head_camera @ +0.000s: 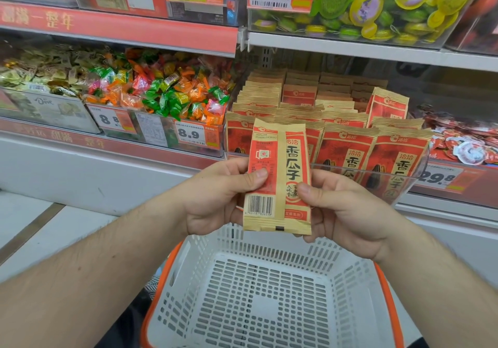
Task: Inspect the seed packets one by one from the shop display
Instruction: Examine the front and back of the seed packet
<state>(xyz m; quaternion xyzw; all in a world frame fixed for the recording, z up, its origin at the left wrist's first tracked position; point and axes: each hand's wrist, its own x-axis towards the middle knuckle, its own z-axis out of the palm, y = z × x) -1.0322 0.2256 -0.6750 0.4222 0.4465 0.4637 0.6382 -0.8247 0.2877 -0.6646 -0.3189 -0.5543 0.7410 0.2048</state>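
Note:
One tan and red seed packet [279, 159] stands upright between both hands, its back side with barcode and date print facing me. My left hand [215, 197] pinches its left edge with the thumb on the front. My right hand [347, 210] pinches the right edge, thumb on the red panel. Behind them, several matching seed packets [347, 148] stand in rows inside a clear display bin [409, 183] on the middle shelf.
A white mesh basket [269, 294] with an orange rim sits directly below my hands. Left of the seed bin are bins of wrapped candies [167, 89] with price tags. Jelly cups [382, 5] fill the upper shelf, and red snack packs [469, 143] lie to the right.

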